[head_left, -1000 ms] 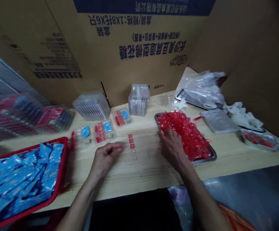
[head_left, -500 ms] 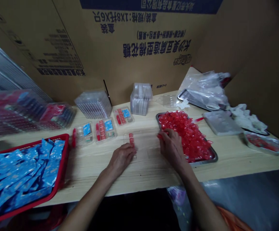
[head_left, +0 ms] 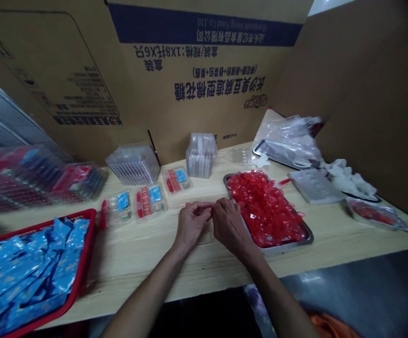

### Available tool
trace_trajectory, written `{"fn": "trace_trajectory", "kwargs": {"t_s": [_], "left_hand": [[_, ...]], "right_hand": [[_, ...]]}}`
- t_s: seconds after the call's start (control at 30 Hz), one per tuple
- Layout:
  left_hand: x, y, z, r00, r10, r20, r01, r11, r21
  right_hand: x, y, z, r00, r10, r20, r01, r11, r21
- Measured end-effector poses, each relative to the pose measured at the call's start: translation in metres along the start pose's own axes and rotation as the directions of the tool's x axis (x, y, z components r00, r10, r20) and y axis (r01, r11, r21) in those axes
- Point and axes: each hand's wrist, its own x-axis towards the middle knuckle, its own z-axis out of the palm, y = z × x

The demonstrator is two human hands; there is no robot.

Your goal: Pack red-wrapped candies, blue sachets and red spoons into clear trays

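Note:
My left hand (head_left: 192, 224) and my right hand (head_left: 228, 224) meet fingertip to fingertip over a clear plastic tray (head_left: 207, 234) on the table. Both are closed in a pinch; whatever lies between the fingers is hidden. A bit of red shows at the clear tray's far edge, just behind my left fingers. Right beside my right hand stands a metal tray (head_left: 309, 234) heaped with small red wrapped pieces (head_left: 267, 206). To the left lie filled clear packs (head_left: 150, 201), with red pieces and a blue sachet inside.
A red basket (head_left: 90, 234) of blue sachets (head_left: 31, 267) stands at the left front. Clear tray stacks (head_left: 133, 164) line the cardboard wall (head_left: 147, 103). Finished packs (head_left: 24, 178) are piled far left. Plastic bags (head_left: 291, 138) and a white block (head_left: 314, 185) lie at right.
My right hand has come left from the metal tray's edge, carrying a red piece, and joined my left hand. My left hand has moved slightly right and up. The view has shifted a little.

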Motion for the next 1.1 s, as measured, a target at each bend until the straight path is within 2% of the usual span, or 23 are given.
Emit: {"fn": "trace_trajectory", "kwargs": {"t_s": [0.13,0.2,0.33,0.37,0.43,0.53,0.67,0.77,0.9,1.1], "left_hand": [[0.007,0.016,-0.009,0.985,-0.153,-0.078,0.129,0.96,-0.25],[0.009,0.029,-0.019,0.968,-0.242,-0.071,0.201,0.91,-0.362],[0.008,0.049,-0.035,0.944,-0.33,-0.026,0.284,0.847,-0.448],[0.006,0.051,-0.036,0.938,-0.345,-0.021,0.299,0.841,-0.45],[0.0,0.05,-0.034,0.936,-0.353,-0.012,0.311,0.841,-0.443],[-0.01,0.041,-0.028,0.949,-0.316,0.008,0.29,0.86,-0.421],[-0.022,0.032,-0.029,0.935,-0.351,0.057,0.342,0.842,-0.417],[-0.028,0.031,-0.037,0.909,-0.4,0.115,0.41,0.811,-0.417],[-0.031,0.03,-0.045,0.905,-0.415,0.091,0.415,0.815,-0.406],[-0.035,0.023,-0.046,0.931,-0.356,0.082,0.359,0.848,-0.391]], "right_hand": [[0.002,0.019,-0.001,1.0,-0.013,-0.017,0.016,0.981,0.194],[0.004,0.036,-0.009,0.998,0.006,-0.067,0.013,0.959,0.285],[0.01,0.058,-0.033,0.957,0.2,-0.209,-0.168,0.973,0.159],[0.01,0.057,-0.036,0.952,0.213,-0.219,-0.183,0.972,0.149],[0.008,0.043,-0.037,0.969,0.167,-0.182,-0.122,0.964,0.237],[0.002,0.006,-0.028,0.992,0.055,-0.11,-0.004,0.91,0.415],[-0.004,-0.029,-0.019,0.999,0.035,-0.028,-0.024,0.942,0.334],[-0.004,-0.034,-0.024,0.997,-0.021,0.07,0.0,0.957,0.289],[-0.006,-0.033,-0.029,0.98,-0.131,0.148,0.068,0.926,0.371],[-0.008,-0.034,-0.013,0.991,-0.082,0.11,0.028,0.903,0.428]]}}
